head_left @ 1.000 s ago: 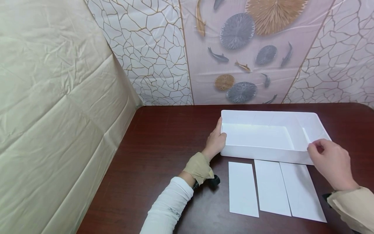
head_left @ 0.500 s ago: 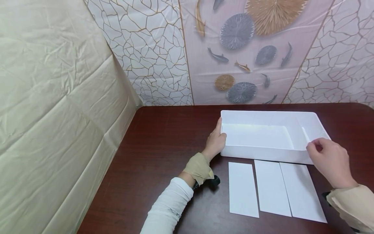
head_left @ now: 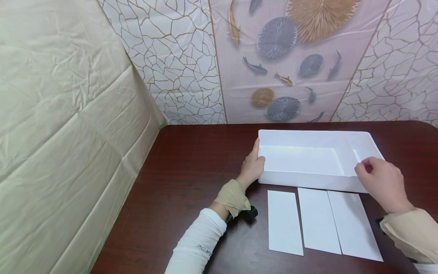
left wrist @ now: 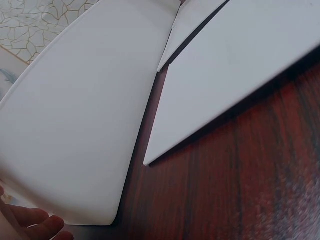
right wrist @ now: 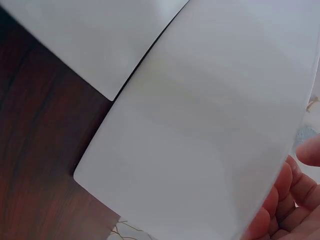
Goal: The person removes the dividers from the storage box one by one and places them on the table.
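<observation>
A white rectangular tray (head_left: 308, 179) lies on the dark wood table. My left hand (head_left: 251, 167) grips its left end, fingers along the outside and thumb over the rim; the left wrist view shows some fingers (left wrist: 42, 225) at the tray's end. Inside, a white divider panel (head_left: 345, 160) stands across the tray towards the right. With curled fingers and thumb, my right hand (head_left: 384, 182) pinches near the panel's front top corner, just inside the front wall; the fingertips' contact is hidden. Right fingers (right wrist: 277, 200) curl behind the rim in the right wrist view.
Three flat white panels lie in front of the tray: a left one (head_left: 285, 222), a middle one (head_left: 319, 220) and a right one (head_left: 354, 226). A patterned cloth (head_left: 273, 95) hangs behind the table (head_left: 164, 205), and a beige cloth (head_left: 75, 144) hangs at the left.
My right hand has shifted slightly left and up along the tray's front rim. My left hand, the tray and the loose panels stay where they were.
</observation>
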### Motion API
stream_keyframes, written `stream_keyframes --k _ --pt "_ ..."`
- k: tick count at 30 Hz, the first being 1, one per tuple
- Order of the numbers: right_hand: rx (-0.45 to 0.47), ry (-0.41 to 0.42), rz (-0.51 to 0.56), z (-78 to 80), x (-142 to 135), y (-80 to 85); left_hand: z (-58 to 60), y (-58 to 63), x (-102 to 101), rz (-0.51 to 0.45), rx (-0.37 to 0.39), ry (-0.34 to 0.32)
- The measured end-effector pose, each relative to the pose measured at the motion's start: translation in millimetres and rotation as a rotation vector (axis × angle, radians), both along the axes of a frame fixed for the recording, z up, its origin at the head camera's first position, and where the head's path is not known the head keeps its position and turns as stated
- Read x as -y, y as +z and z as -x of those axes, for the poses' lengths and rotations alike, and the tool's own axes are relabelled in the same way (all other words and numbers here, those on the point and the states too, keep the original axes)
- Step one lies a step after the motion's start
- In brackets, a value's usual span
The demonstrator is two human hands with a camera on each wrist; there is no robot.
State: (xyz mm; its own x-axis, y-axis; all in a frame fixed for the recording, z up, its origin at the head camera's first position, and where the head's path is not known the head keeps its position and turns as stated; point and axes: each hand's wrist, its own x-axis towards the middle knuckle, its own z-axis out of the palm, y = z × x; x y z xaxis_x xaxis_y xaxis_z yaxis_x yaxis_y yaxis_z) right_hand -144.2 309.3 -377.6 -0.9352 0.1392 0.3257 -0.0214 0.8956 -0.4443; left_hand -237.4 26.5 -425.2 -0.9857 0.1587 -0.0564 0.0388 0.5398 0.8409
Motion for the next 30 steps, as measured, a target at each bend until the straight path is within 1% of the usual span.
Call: stream_keyframes --k 3,13,20,30 --pt "0.019 -0.001 0.002 1.5 -1 -1.6 0.0 -0.5 0 -0.006 0.006 -0.005" --pt "0.131 -0.02 0.012 6.9 -4 -7.9 -0.8 0.3 1 -0.013 0.002 -0.015" --pt "0.147 -0.005 -0.018 9.5 -6 -8.3 -0.4 1.7 1 -0.008 0.003 -0.01" --pt "0.222 0.026 -0.053 12.4 -5 -7.8 -0.2 1.1 0 0.0 0.011 -0.002"
